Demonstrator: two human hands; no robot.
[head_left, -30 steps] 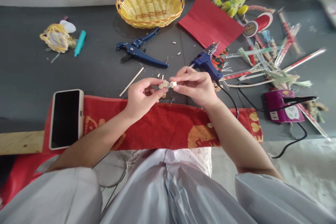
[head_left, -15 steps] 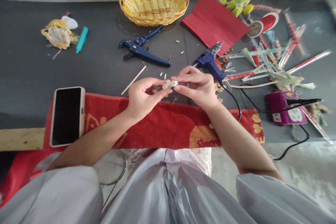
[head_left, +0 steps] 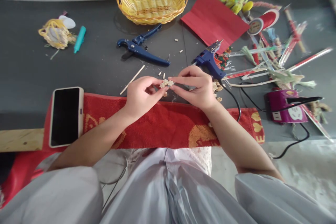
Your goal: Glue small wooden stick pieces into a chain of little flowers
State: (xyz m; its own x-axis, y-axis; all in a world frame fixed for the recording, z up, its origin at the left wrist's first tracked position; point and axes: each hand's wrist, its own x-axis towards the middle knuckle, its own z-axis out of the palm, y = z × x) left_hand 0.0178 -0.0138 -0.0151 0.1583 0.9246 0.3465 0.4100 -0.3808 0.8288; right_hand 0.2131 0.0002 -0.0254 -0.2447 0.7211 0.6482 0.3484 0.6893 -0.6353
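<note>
We hold a small pale cluster in pinched fingertips above the near middle of the bench. Our left hand has it by the left side, thumb and forefinger closed on it. Our right hand meets its right side, thumb and fingers parted just enough to span its edge; whether they grip or merely steady it, we cannot tell. Working from both sides probably lets us line the little thing up while leaving its knobbly top exposed.

Just beyond the cluster, short cut pieces lie close, likely to spare us reaching. A thin stick slants to their left, near the blue cutter, whose handles spread apart. The glue gun lies beyond our right hand, metal tip towards the far side and handle towards us, which seems both safe and handy. A red towel runs along the near edge, perhaps as padding under our forearms. The basket stands at the far side, where it leaves us room.
</note>
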